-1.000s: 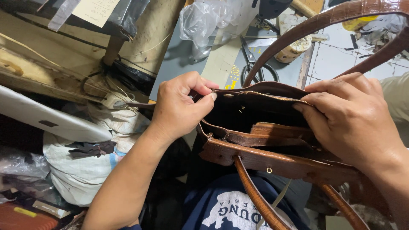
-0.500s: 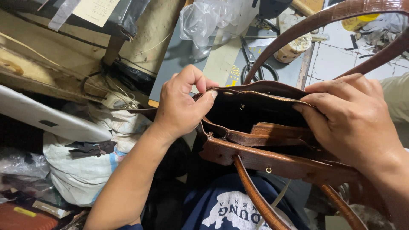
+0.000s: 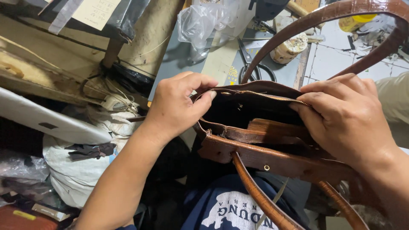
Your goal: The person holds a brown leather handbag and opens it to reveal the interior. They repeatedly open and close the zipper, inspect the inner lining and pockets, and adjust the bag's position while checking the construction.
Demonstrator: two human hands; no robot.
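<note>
A brown leather handbag (image 3: 272, 157) rests on my lap with its mouth held apart and a dark lining showing inside. My left hand (image 3: 177, 108) pinches the left end of its zipper edge between thumb and fingers. My right hand (image 3: 345, 119) grips the zipper edge and rim on the right side. A gold zipper (image 3: 264, 96) runs along the far rim between the two hands. One brown strap (image 3: 341, 15) arches over the bag at the top, another strap (image 3: 260, 196) hangs down toward me.
Black scissors (image 3: 251, 64) lie on the grey work surface (image 3: 179, 64) beyond the bag, next to a crumpled clear plastic bag (image 3: 204, 21). A white sack (image 3: 72, 170) and a white board (image 3: 47, 121) fill the lower left. A tiled floor (image 3: 341, 55) shows at upper right.
Both hands keep their grip on the bag's rim. My left hand has shifted its thumb and fingers slightly along the zipper edge.
</note>
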